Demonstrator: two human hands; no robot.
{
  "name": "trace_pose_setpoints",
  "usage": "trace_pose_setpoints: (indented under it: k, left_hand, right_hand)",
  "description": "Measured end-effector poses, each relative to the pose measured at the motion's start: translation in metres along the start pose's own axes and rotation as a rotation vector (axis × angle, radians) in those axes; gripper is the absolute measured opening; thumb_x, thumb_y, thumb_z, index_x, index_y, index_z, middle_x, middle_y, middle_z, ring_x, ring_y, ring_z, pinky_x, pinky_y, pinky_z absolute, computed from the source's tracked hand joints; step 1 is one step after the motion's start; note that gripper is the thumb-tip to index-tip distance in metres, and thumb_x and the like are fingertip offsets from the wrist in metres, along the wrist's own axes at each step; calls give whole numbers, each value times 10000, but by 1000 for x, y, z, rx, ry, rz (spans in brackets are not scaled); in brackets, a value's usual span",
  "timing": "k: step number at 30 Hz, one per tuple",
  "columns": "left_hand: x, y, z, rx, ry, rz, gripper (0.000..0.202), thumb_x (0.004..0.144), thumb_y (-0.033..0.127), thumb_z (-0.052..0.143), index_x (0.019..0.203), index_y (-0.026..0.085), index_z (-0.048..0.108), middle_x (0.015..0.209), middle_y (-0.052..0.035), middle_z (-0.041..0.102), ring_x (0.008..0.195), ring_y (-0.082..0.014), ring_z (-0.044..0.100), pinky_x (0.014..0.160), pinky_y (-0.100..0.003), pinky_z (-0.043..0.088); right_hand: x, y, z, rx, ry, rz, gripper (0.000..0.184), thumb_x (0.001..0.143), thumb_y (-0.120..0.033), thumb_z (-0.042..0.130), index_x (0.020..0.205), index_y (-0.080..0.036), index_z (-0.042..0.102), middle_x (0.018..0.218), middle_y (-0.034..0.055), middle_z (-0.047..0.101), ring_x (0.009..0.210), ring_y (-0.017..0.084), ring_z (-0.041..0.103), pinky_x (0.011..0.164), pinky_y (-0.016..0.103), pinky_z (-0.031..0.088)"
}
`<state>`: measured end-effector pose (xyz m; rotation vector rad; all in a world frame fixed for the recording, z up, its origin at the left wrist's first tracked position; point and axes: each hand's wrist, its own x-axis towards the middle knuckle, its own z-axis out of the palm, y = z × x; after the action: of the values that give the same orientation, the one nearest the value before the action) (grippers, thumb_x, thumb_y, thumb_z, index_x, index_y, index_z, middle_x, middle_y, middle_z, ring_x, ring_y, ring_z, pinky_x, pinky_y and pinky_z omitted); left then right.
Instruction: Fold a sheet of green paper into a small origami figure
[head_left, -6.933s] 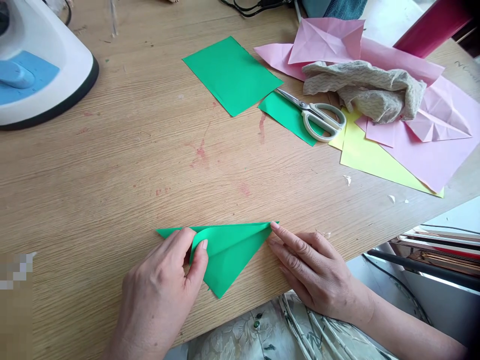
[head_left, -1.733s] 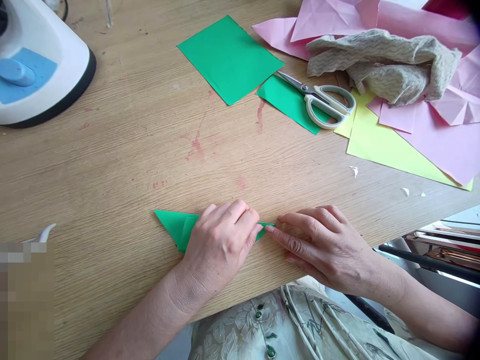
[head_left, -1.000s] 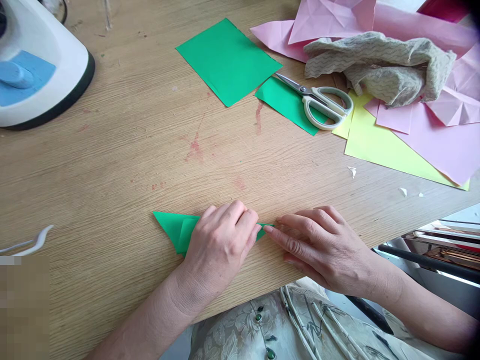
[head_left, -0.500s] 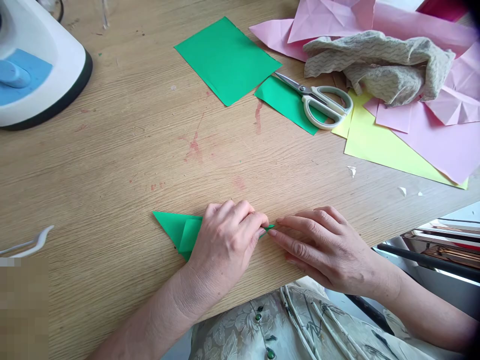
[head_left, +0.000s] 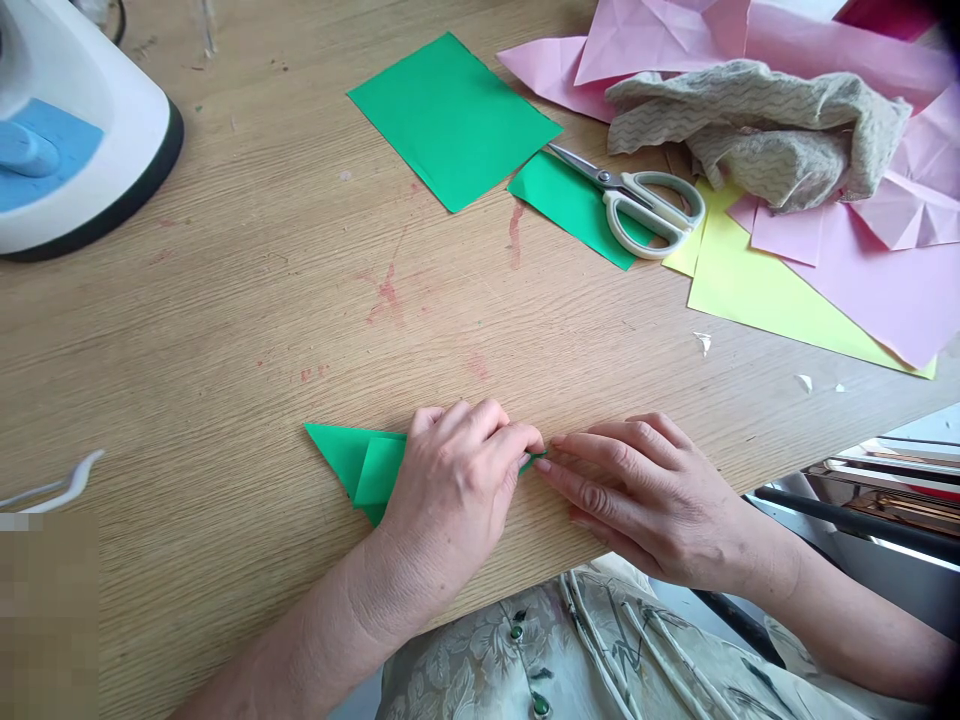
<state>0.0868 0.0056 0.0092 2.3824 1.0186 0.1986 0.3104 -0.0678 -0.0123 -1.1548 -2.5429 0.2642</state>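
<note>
A folded piece of green paper point(head_left: 379, 472) lies on the wooden table, its pointed end to the left and a squarish flap on top. My left hand point(head_left: 461, 485) is over its right part, fingers bent and closed on it, hiding much of it. The paper's narrow right tip shows just beyond my left thumb and forefinger. My right hand point(head_left: 637, 490) rests palm down on the right, fingers stretched out and slightly apart. Its foremost fingertips are at the paper's tip; whether they touch it I cannot tell.
Farther back are a green sheet point(head_left: 454, 120), scissors point(head_left: 622, 190) on a smaller green piece point(head_left: 566, 205), yellow paper point(head_left: 765, 290), pink papers point(head_left: 862, 280) and a crumpled grey cloth point(head_left: 757, 125). A white and blue appliance point(head_left: 97, 130) stands at upper left. The table edge runs beneath my forearms.
My left thumb and forefinger have slid slightly right along the paper's tip, covering more of it. My right hand has hardly moved.
</note>
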Motion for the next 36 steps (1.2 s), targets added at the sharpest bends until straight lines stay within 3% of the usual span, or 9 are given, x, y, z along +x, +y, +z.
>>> trace_pose_setpoints:
  k: [7, 12, 16, 36]
  left_hand:
    - [1, 1, 1, 31, 2, -18, 135, 991, 136, 541, 956, 230, 633, 898, 8, 643, 872, -208, 592, 769, -373, 329]
    - [1, 3, 1, 38, -2, -23, 123, 1003, 160, 529, 937, 225, 610, 892, 7, 634, 862, -209, 582, 768, -375, 329]
    - [2, 2, 2, 53, 1, -15, 140, 1004, 142, 506, 946, 226, 603, 893, 3, 635, 858, -211, 581, 768, -375, 327]
    - [1, 2, 1, 85, -26, 3, 143, 994, 122, 471, 990, 223, 572, 923, -8, 645, 879, -228, 575, 789, -392, 327]
  right_hand:
    - [-2, -2, 0, 7, 14, -4, 388, 1003, -209, 574, 1374, -100, 606, 1308, 146, 668, 1069, 272, 564, 833, 429, 431]
    - [-6, -11, 3, -18, 51, 56, 404, 1005, -222, 578, 1382, -76, 599, 1001, 117, 681, 863, 225, 531, 755, 384, 419]
    - [-3, -14, 5, -41, 43, 69, 401, 1018, -261, 556, 1373, -83, 607, 893, 90, 632, 774, 207, 500, 700, 370, 401]
    - [3, -16, 8, -73, 5, 76, 435, 1011, -292, 542, 1369, -51, 592, 846, 77, 588, 737, 223, 444, 642, 386, 340]
